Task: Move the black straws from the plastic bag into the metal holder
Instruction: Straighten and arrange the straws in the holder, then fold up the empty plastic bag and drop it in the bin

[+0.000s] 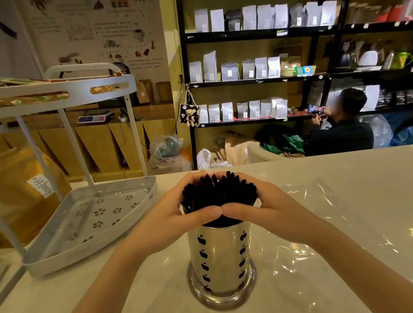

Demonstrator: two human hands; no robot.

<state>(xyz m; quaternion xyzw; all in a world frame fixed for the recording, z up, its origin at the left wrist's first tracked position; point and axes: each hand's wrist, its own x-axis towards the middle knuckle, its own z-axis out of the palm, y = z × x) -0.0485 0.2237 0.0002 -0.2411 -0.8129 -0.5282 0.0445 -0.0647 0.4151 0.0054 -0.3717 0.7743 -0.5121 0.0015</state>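
Observation:
A thick bundle of black straws [218, 190] stands upright in the metal holder [221, 259], a shiny perforated cylinder on a round base at the centre of the white counter. My left hand [180, 212] and my right hand [264, 206] cup the bundle from both sides just above the holder's rim, thumbs touching in front. The straw tops fan out above my fingers. The clear plastic bag [325, 221] lies flat and crumpled on the counter to the right of the holder, partly under my right forearm.
A white metal corner rack [91, 219] with a perforated lower tray stands on the counter at left. Beyond the counter's far edge a person [339, 129] sits before black shelves [256, 80] of pouches.

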